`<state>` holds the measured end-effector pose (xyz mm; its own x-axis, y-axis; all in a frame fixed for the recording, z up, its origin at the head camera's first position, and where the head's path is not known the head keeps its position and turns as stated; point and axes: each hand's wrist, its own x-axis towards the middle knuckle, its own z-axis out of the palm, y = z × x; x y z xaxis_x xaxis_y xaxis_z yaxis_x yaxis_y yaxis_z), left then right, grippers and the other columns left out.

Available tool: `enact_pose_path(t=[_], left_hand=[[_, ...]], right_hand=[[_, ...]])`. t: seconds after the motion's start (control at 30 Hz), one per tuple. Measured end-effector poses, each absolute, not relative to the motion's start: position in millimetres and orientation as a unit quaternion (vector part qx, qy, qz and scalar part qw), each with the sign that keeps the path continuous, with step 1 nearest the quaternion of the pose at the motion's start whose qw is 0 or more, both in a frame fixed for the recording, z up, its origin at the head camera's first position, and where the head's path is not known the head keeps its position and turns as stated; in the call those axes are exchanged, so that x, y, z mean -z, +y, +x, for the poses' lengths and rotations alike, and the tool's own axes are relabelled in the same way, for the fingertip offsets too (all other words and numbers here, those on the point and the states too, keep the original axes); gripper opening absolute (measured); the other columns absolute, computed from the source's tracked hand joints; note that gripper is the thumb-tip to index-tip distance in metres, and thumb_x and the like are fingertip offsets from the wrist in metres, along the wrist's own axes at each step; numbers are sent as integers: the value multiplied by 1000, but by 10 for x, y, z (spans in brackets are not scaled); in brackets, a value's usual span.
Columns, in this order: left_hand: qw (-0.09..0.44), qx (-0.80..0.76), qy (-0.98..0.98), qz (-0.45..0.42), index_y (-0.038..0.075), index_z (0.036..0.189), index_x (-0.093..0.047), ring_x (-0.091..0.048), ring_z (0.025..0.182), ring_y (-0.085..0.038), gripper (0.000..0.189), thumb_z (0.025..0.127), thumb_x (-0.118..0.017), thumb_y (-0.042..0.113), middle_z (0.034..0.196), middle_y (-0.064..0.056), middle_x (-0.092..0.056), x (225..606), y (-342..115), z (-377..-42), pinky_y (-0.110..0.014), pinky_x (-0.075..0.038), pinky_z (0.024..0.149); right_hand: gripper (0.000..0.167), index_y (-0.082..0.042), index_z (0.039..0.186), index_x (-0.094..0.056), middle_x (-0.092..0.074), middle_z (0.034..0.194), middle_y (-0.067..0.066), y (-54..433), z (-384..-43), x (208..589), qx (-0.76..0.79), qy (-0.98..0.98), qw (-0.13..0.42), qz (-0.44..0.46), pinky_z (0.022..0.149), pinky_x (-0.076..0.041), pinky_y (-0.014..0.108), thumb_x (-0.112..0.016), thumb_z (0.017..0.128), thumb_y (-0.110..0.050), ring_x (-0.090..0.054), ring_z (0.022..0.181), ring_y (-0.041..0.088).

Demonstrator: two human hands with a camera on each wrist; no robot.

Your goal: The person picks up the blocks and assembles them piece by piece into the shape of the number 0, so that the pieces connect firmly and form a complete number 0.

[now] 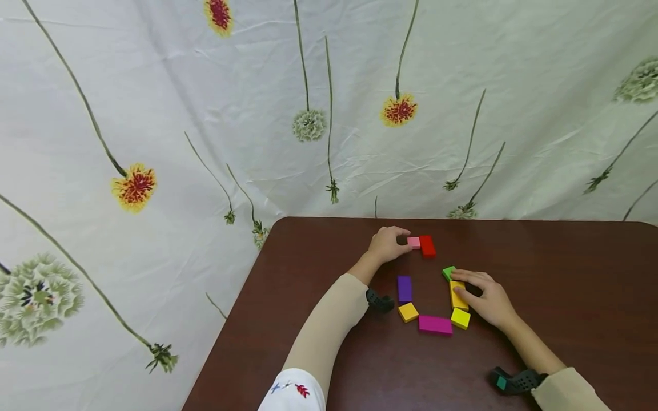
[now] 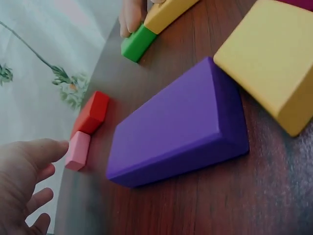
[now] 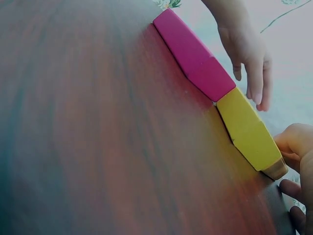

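Note:
My left hand [image 1: 386,244] is at the far side of the table, thumb and fingers apart beside a small pink block [image 1: 413,243]. That block touches a red block [image 1: 427,246]; in the left wrist view the fingertip appears close to the pink block [image 2: 78,151]. Over on the right, my right hand [image 1: 488,299] reaches across a green block [image 1: 448,273] and a long orange-yellow block [image 1: 456,302], fingers on the green one and thumb at the orange-yellow one. A bright yellow block [image 1: 460,318] adjoins it, then a magenta block [image 1: 435,325].
On the left of the arrangement, a purple block [image 1: 404,289] stands by a yellow-orange block [image 1: 408,312]. All lie on the dark brown table [image 1: 565,274]. Behind its far edge hangs a pale flowered cloth [image 1: 349,160].

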<state>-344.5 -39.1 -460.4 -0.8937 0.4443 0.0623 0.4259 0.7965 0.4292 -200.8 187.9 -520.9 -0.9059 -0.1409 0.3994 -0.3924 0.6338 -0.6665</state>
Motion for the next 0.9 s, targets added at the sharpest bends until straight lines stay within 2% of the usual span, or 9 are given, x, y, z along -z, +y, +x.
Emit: enact_pose_path(t=[0.2, 0.37, 0.53, 0.7, 0.9], left_hand=[[31, -182, 955, 231, 22, 136, -60, -48, 128, -20, 46, 92, -69, 31, 137, 4, -57, 4652, -314, -3465, -40, -39, 102], [23, -153, 959, 239, 24, 135, -61, -50, 125, -20, 42, 93, -67, 30, 135, 4, -58, 4698, -283, -3480, -38, -41, 99], [16, -171, 955, 242, 20, 130, -65, -50, 125, -20, 35, 96, -63, 19, 132, 2, -60, 4757, -327, -3516, -34, -38, 103], [36, -202, 940, 271, 14, 128, -65, -48, 128, -21, 33, 96, -60, 10, 131, -2, -61, 4761, -396, -3537, -30, -33, 107], [64, -218, 919, 321, 14, 128, -66, -54, 121, -18, 33, 95, -63, 11, 128, -4, -63, 4687, -457, -3482, -28, -38, 103]], right_hand=[[29, -1, 117, -69, -62, 126, 19, 1865, -2008, 5210, -400, -889, 161, 153, 90, -37, 62, -69, 90, -11, -50, 112, 37], [28, -1, 116, -70, -63, 124, 18, 1849, -2010, 5199, -398, -887, 173, 159, 90, -38, 59, -69, 89, -10, -51, 111, 35], [27, -3, 115, -71, -64, 123, 17, 1828, -1997, 5183, -400, -884, 179, 162, 90, -38, 59, -70, 89, -10, -52, 112, 35], [27, -4, 115, -71, -65, 123, 15, 1830, -1988, 5191, -402, -883, 181, 162, 90, -38, 58, -70, 88, -9, -52, 112, 34], [28, -3, 116, -71, -64, 123, 17, 1866, -1996, 5195, -401, -884, 182, 160, 90, -38, 60, -70, 88, -9, -52, 111, 36]])
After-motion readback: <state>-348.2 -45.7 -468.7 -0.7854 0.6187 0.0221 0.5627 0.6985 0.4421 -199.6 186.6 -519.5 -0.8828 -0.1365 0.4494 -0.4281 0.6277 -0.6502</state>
